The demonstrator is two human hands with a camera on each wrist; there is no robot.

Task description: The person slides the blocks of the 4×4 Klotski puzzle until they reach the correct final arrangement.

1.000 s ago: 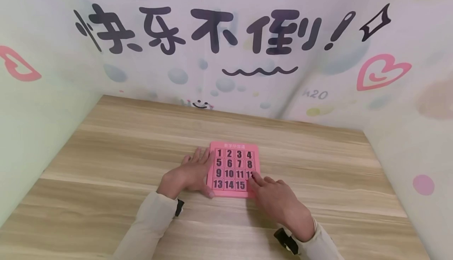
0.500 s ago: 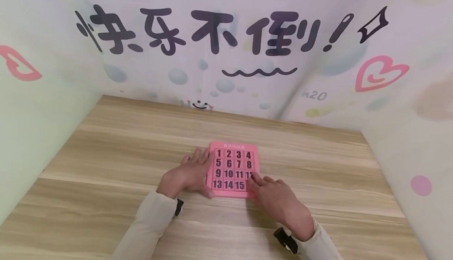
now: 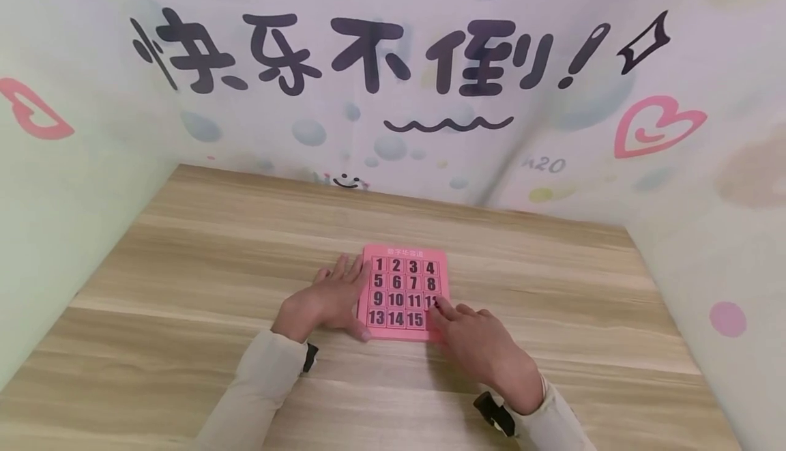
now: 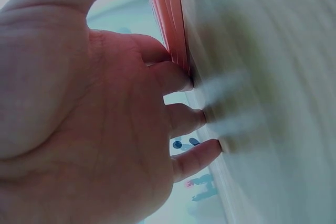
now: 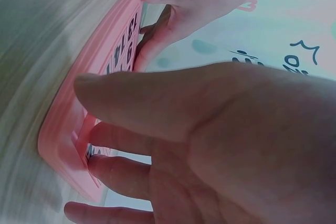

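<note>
A pink sliding number puzzle [image 3: 398,333] lies flat on the wooden table, its tiles in rows from 1 to 15. At its left edge rests my left hand [image 3: 325,306], thumb by the near left corner, other fingers extended forward; some fingertips touch the table in the left wrist view. My right hand [image 3: 482,345] reaches over the right side, with fingertips on the partly covered tile below the 8. Beside the 15 tile, the near right slot is bare and partly hidden by this hand. In the right wrist view the right thumb [image 5: 100,90] lies over the puzzle's near rim.
The wooden table [image 3: 233,233] stretches around the puzzle on all sides. A pale printed backdrop [image 3: 393,117] with large dark characters rises behind it, and light walls stand at left and right. Pale sleeves and black wrist straps [image 3: 494,413] show on both arms.
</note>
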